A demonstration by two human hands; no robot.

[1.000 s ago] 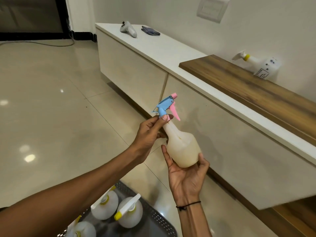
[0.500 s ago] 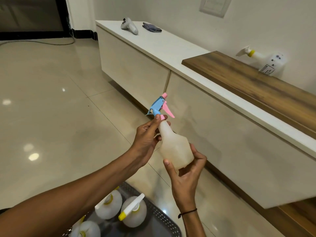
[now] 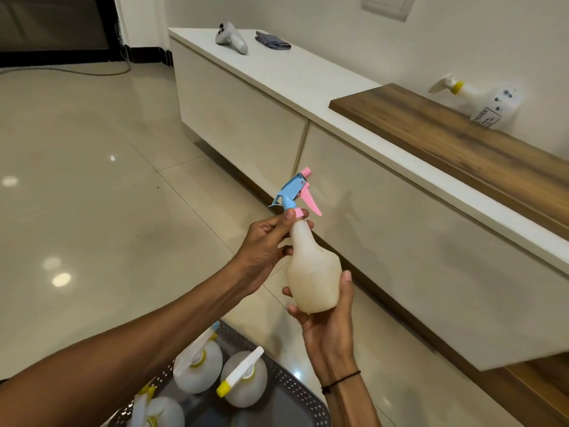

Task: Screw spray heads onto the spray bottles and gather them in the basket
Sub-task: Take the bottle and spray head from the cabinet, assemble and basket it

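basket point(image 3: 295, 392) bottom edge, three capped bottles inside | right hand point(image 3: 328, 322) cups base of spray bottle point(image 3: 312, 269), held mid-air over floor | left hand point(image 3: 264, 246) pinches pink collar under blue spray head point(image 3: 292, 192) | another bottle point(image 3: 480, 103) on far wood shelf point(image 3: 446, 146)

Spray bottles: 5 total – 3 in basket point(image 3: 295, 392), 1 above basket, w/ blue-pink head point(image 3: 295, 192), 1 beyond it on wood-top counter point(image 3: 462, 143). Controller point(image 3: 231, 38) ×1. Cloth point(image 3: 272, 40) ×1.

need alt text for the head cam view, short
Two hands hold a pale spray bottle: left hand pinches the pink collar under its blue spray head, right hand grips the base. A basket with capped bottles sits below.
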